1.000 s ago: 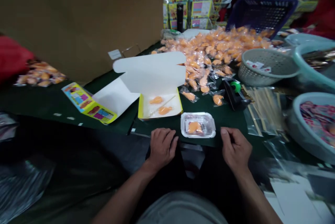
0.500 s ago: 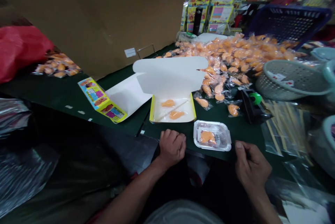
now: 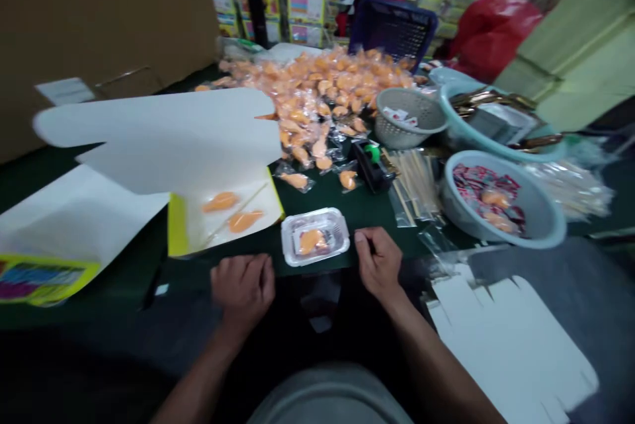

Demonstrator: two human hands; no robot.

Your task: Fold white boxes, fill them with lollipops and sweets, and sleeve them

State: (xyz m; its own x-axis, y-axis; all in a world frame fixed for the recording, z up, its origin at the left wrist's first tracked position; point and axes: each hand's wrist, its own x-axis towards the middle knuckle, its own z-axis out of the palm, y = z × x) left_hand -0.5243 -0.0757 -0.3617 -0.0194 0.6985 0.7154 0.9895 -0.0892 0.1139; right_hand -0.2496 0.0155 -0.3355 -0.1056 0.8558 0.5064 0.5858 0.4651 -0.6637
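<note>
While the left hand (image 3: 243, 286) is resting loosely curled and empty at the table edge, the right hand (image 3: 380, 262) is lying relaxed beside the small clear plastic tray (image 3: 314, 236) (orange piece inside), keeping it within reach.

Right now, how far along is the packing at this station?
Done: the open box holds two orange pieces and a thin stick, and the clear tray holds one wrapped orange piece. In hand: nothing. The left hand rests curled at the table edge, and the right hand sits beside the tray, empty. Left: a large pile of wrapped orange pieces remains, the box lid stands open, and flat box blanks lie unfolded.
</note>
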